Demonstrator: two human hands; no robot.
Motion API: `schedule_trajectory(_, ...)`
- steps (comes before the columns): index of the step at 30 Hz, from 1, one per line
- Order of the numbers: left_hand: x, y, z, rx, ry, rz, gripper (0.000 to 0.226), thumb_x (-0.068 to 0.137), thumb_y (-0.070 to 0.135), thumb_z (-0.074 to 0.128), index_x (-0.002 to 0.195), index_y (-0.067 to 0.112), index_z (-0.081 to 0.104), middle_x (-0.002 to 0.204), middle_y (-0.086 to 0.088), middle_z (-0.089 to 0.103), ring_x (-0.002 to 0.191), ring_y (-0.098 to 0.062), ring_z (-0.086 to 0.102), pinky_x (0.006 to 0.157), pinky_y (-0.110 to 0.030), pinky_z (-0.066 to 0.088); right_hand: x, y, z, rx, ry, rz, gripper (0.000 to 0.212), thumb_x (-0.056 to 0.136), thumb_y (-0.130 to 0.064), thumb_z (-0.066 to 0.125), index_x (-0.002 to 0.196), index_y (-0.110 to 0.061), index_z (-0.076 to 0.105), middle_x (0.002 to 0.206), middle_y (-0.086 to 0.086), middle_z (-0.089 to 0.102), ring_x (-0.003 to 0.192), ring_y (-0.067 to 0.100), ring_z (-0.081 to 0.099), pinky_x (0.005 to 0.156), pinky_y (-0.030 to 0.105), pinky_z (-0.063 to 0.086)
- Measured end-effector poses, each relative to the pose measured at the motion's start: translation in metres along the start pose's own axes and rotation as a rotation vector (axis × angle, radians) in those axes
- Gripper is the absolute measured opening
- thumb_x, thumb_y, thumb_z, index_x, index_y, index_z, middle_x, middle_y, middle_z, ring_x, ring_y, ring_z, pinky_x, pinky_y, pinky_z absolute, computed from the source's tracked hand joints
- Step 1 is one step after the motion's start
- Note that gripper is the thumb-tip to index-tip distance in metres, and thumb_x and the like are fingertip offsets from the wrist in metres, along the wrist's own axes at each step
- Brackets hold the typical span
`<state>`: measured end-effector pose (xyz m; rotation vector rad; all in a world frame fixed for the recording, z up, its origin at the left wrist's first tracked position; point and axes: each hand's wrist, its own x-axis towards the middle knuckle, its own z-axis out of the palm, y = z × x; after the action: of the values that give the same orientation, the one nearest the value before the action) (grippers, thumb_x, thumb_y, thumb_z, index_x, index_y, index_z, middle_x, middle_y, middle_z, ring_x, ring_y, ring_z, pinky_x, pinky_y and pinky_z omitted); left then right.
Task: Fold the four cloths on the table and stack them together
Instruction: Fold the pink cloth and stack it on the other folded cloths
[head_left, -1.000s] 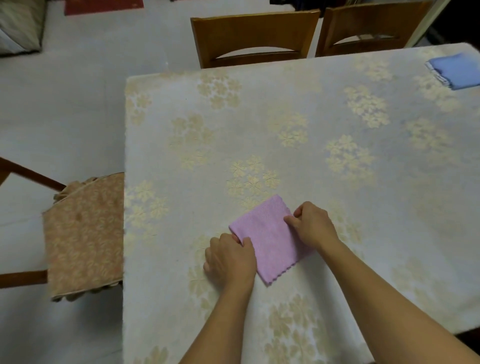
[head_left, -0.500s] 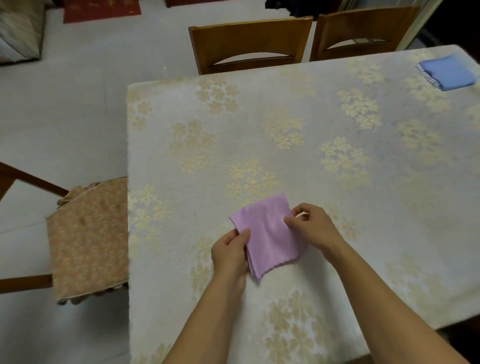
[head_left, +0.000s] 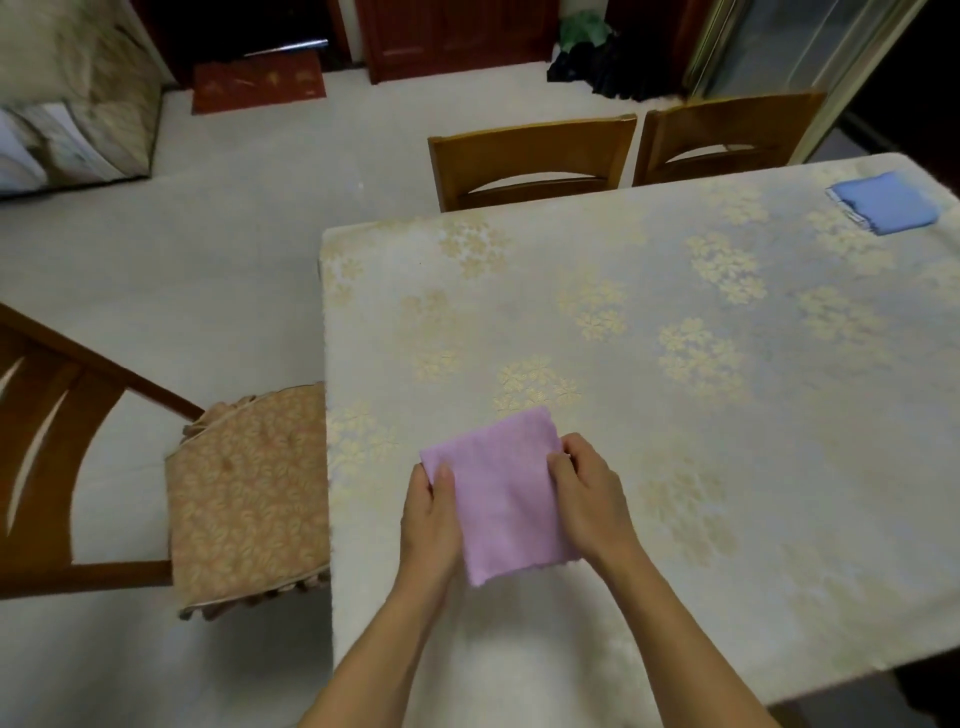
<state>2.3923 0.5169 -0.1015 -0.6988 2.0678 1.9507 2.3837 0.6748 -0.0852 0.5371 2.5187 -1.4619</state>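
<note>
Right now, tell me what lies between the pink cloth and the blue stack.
Head view: only bare floral tablecloth lies between the pink cloth and blue stack.

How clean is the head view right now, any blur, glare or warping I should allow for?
Head view: dim, even light, no glare; the pink cloth and both hands, left and right, read soft but clear; the cushioned chair and far-left furniture smear with motion blur; wide-angle lens bends the table edge; blue cloth slightly soft.
</note>
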Motion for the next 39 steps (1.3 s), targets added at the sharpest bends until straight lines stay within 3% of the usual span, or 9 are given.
schedule_trajectory(3,0.0,0.009,-0.022,0.105,0.029,0.075,0.028,0.105,0.045,0.033,0.101,0.025,0.052,0.096,0.005,0.064,0.091,-0.01,0.062,0.084,-0.039,0.05,-0.015,-0.009,0.018,0.008,0.041,-0.051,0.035,0.105,-0.036,0.041,0.074,-0.02,0.04,0.065,-0.004,0.044,0.056,0.009,0.035,0.053,0.026,0.026)
schedule_trajectory(6,0.003,0.018,-0.047,0.29,0.016,0.205,0.033,0.104,0.046,0.029,0.091,0.02,0.043,0.073,0.001,0.052,0.059,-0.003,0.045,0.064,-0.032,0.039,-0.026,-0.018,0.038,0.057,0.116,-0.067,0.038,0.103,-0.039,0.047,0.07,-0.02,0.042,0.06,-0.007,0.04,0.054,0.008,0.034,0.051,0.025,0.026)
schedule_trajectory(9,0.013,0.026,-0.068,0.356,-0.046,0.256,0.034,0.105,0.042,0.031,0.084,0.016,0.037,0.067,-0.002,0.04,0.052,-0.004,0.037,0.052,-0.023,0.028,-0.036,-0.025,0.054,0.044,0.191,-0.057,0.034,0.103,-0.036,0.048,0.075,-0.018,0.048,0.06,-0.006,0.041,0.054,0.007,0.036,0.051,0.025,0.025)
schedule_trajectory(13,0.02,0.031,-0.083,0.321,-0.174,0.201,0.038,0.106,0.038,0.033,0.086,0.007,0.041,0.075,0.0,0.042,0.064,-0.006,0.04,0.061,-0.026,0.033,-0.052,-0.032,0.068,0.051,0.289,-0.013,0.027,0.103,-0.032,0.048,0.081,-0.019,0.053,0.059,-0.006,0.043,0.055,0.008,0.04,0.051,0.024,0.027)
schedule_trajectory(18,0.013,0.031,-0.085,0.202,-0.282,0.027,0.035,0.108,0.03,0.031,0.082,0.015,0.049,0.082,0.001,0.052,0.073,-0.009,0.049,0.063,-0.019,0.04,-0.079,-0.036,0.081,0.081,0.424,0.059,0.029,0.104,-0.033,0.045,0.078,-0.02,0.05,0.064,0.005,0.05,0.053,0.01,0.039,0.053,0.031,0.028)
schedule_trajectory(21,0.012,0.022,-0.083,0.26,-0.317,0.034,0.035,0.108,0.032,0.031,0.084,0.015,0.05,0.082,-0.002,0.054,0.073,-0.01,0.051,0.063,-0.021,0.04,-0.089,-0.034,0.088,0.102,0.481,0.119,0.03,0.104,-0.033,0.045,0.077,-0.022,0.05,0.065,0.004,0.053,0.057,0.016,0.045,0.053,0.032,0.031)
schedule_trajectory(25,0.006,0.016,-0.077,0.325,-0.361,0.095,0.033,0.108,0.03,0.032,0.083,0.017,0.05,0.078,-0.001,0.054,0.07,-0.008,0.051,0.054,-0.011,0.039,-0.098,-0.024,0.088,0.108,0.544,0.172,0.029,0.103,-0.035,0.045,0.08,-0.021,0.053,0.069,0.005,0.057,0.063,0.024,0.053,0.056,0.032,0.035)
schedule_trajectory(33,-0.013,0.013,-0.075,0.498,-0.189,0.312,0.035,0.106,0.041,0.028,0.077,0.023,0.038,0.064,0.0,0.046,0.057,-0.013,0.043,0.055,-0.034,0.031,-0.106,-0.016,0.067,0.116,0.517,0.065,0.03,0.101,-0.033,0.053,0.074,-0.02,0.052,0.061,0.0,0.049,0.053,0.008,0.039,0.05,0.025,0.026)
schedule_trajectory(39,-0.046,0.001,-0.098,0.431,0.018,0.359,0.034,0.107,0.032,0.031,0.078,0.016,0.037,0.064,0.003,0.039,0.055,-0.004,0.036,0.057,-0.031,0.03,-0.112,-0.012,0.072,0.137,0.357,-0.069,0.03,0.101,-0.031,0.053,0.076,-0.016,0.054,0.061,0.002,0.05,0.056,0.008,0.043,0.049,0.022,0.028)
